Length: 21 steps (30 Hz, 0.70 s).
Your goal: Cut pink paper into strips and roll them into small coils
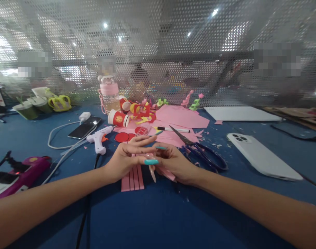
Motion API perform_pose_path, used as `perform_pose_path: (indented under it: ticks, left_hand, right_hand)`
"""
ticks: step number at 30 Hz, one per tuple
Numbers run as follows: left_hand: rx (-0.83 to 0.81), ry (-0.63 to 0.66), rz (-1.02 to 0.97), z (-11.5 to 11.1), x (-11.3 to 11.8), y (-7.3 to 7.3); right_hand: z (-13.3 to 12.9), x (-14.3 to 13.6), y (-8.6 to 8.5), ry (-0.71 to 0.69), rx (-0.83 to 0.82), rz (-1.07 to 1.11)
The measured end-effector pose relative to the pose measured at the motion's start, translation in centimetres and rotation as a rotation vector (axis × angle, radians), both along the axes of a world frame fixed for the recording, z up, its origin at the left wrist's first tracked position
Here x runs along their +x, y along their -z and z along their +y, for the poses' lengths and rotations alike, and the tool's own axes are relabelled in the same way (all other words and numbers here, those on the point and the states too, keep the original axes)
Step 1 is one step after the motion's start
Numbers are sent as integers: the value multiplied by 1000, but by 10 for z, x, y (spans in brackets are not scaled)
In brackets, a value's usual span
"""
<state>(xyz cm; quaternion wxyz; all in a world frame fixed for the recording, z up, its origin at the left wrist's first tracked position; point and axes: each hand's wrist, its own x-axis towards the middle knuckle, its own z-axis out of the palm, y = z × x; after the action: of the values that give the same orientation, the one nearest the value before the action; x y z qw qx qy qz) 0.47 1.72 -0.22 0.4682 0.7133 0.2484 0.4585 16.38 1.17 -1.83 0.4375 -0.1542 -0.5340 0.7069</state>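
Pink strip, pinched in right hand, left hand spread

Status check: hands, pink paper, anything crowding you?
Right hand holding pink piece, left hand meeting right. Dark-lined pink paper partly hidden by left hand. Scissors close beside right hand, glue gun near left.

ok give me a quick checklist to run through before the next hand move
1. Pink piece held in the right hand: ok.
2. Left hand gripping that piece too: cannot tell, the fingers overlap.
3. Pink strips lying flat on the table: ok, as far as they show beneath the left hand.
4. Scissors set down, not held: ok.
5. Glue gun set down, not held: ok.
6. Glue gun hot: cannot tell.
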Motion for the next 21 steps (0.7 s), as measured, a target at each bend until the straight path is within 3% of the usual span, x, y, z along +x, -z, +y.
perform_pose_path:
  ticks: [11, 15, 21]
  left_hand:
    - [331, 10, 226, -1, -6, 4]
    - [319, -56, 276, -1, -5, 1]
    - [253, -82, 173, -4, -3, -3]
  right_hand:
    - [1, 2, 3, 69, -13, -13]
    - [1, 3, 6, 39, -19, -112]
    - [5, 1, 9, 28, -68, -164]
